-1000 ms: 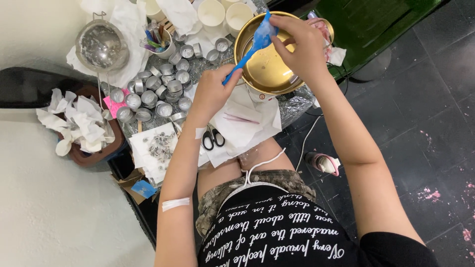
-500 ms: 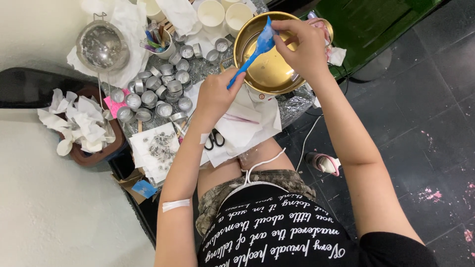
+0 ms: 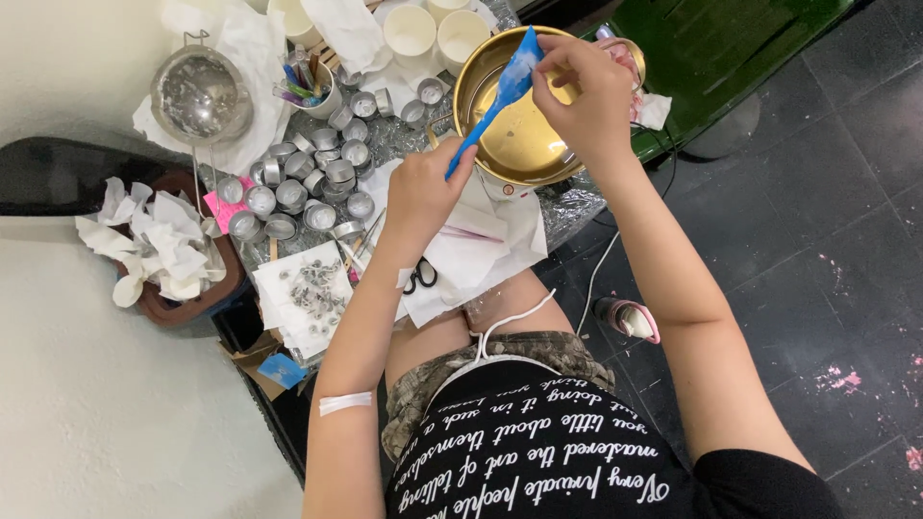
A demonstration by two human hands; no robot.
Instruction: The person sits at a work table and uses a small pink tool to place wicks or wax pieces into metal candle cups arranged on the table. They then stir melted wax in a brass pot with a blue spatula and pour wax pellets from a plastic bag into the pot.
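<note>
My left hand (image 3: 423, 192) grips the handle end of a blue spatula (image 3: 495, 101), whose blade is raised over a brass-coloured pot (image 3: 510, 144). My right hand (image 3: 586, 96) is pinched on the spatula's blade, fingers against its whitish smear, directly above the pot. The pot stands on a foil-covered work surface (image 3: 577, 204) in front of me.
Several small round metal cups (image 3: 308, 187) crowd the surface left of the pot, with a metal sieve (image 3: 200, 94), white cups (image 3: 411, 31), black scissors (image 3: 420, 279), white paper sheets and a brown tray of crumpled tissue (image 3: 159, 250). Dark tiled floor lies to the right.
Both hands and the spatula stayed over the pot; the spatula tilted slightly and my right hand's fingers shifted along its blade.
</note>
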